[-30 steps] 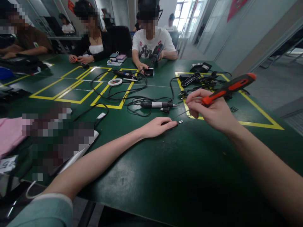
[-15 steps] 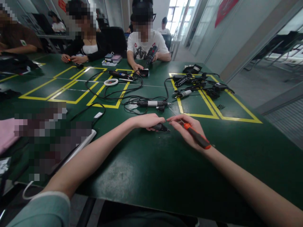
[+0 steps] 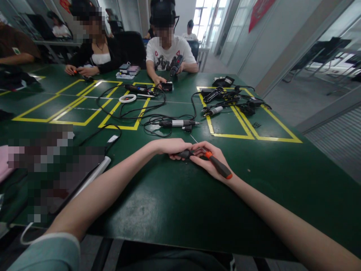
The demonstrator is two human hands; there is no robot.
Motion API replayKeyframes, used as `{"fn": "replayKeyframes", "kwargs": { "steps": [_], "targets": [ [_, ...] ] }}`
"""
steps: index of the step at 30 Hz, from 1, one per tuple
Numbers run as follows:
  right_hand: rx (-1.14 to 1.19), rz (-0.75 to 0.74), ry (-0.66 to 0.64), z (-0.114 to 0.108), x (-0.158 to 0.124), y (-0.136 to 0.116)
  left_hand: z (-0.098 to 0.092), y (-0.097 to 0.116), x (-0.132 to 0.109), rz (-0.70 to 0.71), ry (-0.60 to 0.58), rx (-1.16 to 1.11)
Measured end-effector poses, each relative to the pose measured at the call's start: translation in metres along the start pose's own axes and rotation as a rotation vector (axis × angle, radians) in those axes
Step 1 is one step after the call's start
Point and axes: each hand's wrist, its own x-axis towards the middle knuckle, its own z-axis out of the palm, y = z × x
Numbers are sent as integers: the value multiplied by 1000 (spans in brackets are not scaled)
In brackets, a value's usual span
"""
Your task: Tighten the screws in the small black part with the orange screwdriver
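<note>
My left hand [image 3: 172, 146] is closed around a black tapered tool piece [image 3: 185, 154], whose narrow end points right; the rest is hidden in my palm. My right hand [image 3: 209, 162] carries a screwdriver [image 3: 220, 167] with a dark grey and orange handle, lying across the fingers and palm. Its thin shaft slants up and to the left, past my fingertips. The thumb and fingertips of this hand meet the narrow end of the black piece. Just beyond both hands lies a black and silver pen-shaped power tool [image 3: 177, 123] with a cable.
Yellow tape rectangles [image 3: 231, 136] mark the green table [image 3: 158, 210]. Black tools and cables [image 3: 225, 96] lie at the back right, a white ring [image 3: 127, 98] farther left. A tablet-like device [image 3: 76, 177] is by my left forearm. A co-worker in a white shirt [image 3: 172, 56] sits opposite.
My right hand has moved left, bringing its fingertips onto the tip of the black piece. The screwdriver has come along with it. The whole view has shifted slightly.
</note>
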Motion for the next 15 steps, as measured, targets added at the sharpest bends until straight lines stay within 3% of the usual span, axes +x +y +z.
{"fn": "replayKeyframes", "kwargs": {
  "steps": [4,9,15],
  "targets": [
    [-67,-15,12,-4,-1,0,-9,-9,2,44,-1,35],
    [4,-74,217,-19,9,12,-14,-23,12,217,47,-102],
    [114,-45,322,-35,19,24,-8,-36,31,432,228,-348]
  ]
}}
